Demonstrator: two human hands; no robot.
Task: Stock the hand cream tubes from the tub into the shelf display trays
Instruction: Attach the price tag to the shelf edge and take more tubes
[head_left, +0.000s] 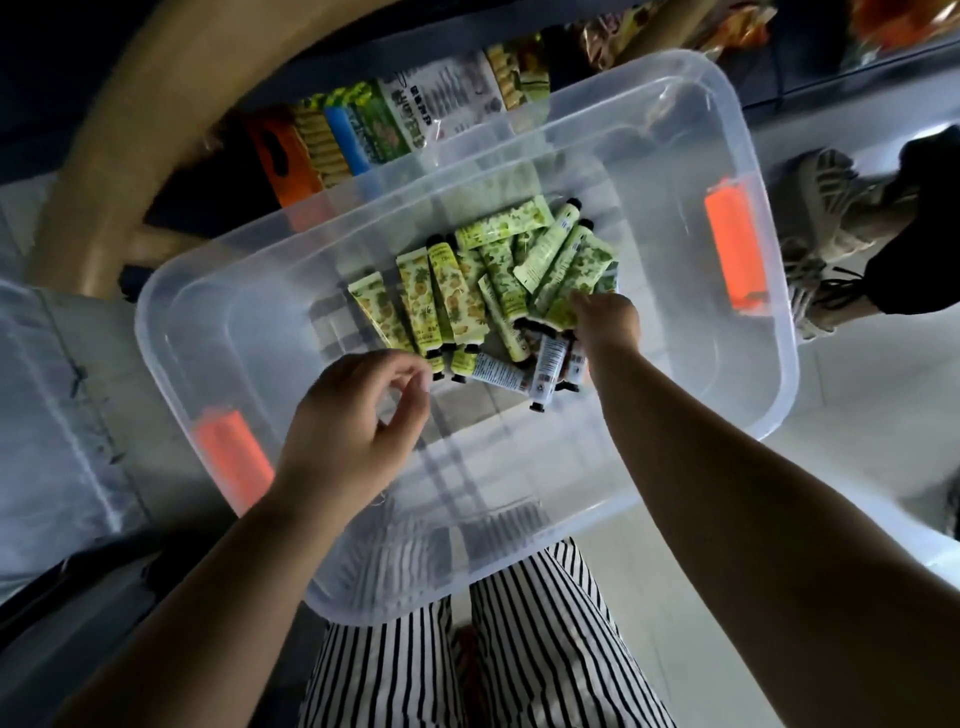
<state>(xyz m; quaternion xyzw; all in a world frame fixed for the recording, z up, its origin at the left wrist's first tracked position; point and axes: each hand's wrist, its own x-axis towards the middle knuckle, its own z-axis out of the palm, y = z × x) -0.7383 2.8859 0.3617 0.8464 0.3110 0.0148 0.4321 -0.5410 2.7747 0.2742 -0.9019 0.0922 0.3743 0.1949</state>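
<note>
Green-and-yellow hand cream tubes (457, 296) lie heaped in the middle of a clear plastic tub (769, 364) on a pale tiled floor (857, 441), seen from above by the person crouching over it. Most tubes lie flat with their long axes running roughly front to back; several on the left point their black caps toward the person, while a few at the back right point their caps away. Floral and fruit patterns cover the tubes, and some at the near edge of the heap show white backs with barcodes; the small print is too blurred to read.

The right hand (605, 317) reaches into the tub, its fingers curled down around tubes at the right side of the heap. The left hand (358, 421) hovers just above the near edge of the pile, fingers loosely bent, holding nothing.

Orange latches (735, 249) sit at both short ends of the tub. Behind it, snack packets (363, 130) stand on a low shelf. Striped trousers (519, 649) show below.
</note>
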